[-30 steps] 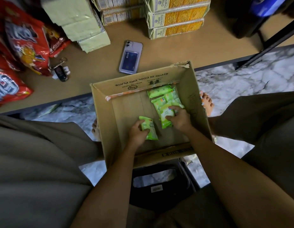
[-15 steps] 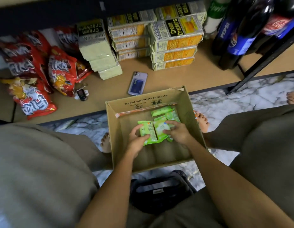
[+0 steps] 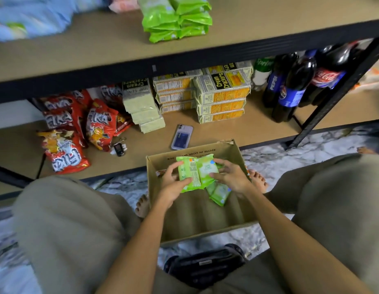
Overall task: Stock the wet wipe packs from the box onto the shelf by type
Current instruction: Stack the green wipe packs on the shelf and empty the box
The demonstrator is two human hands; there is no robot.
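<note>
Cardboard box [image 3: 197,217]: open-topped, on the marble-patterned floor between the person's knees; landmark for all entries below

Left hand [image 3: 173,183]: above the box's left half, thumb and fingers curled round the left pack of a green wet wipe bundle [image 3: 197,171]

Right hand [image 3: 231,177]: above the box's right half, fingers bent against the bundle's right pack; how firm the hold is looks uncertain

Loose green packs [image 3: 219,193]: inside the box, under the right hand, lying tilted

Upper shelf [image 3: 269,20]: beyond and above the box; stacked green wipe packs [image 3: 176,18] on it, blue packs [image 3: 25,15] to their left, blurred

Lower shelf [image 3: 258,128]: just behind the box; phone [image 3: 181,136] nearest, cracker packs [image 3: 221,98], red snack bags [image 3: 65,149], cola bottles [image 3: 290,85]
</note>
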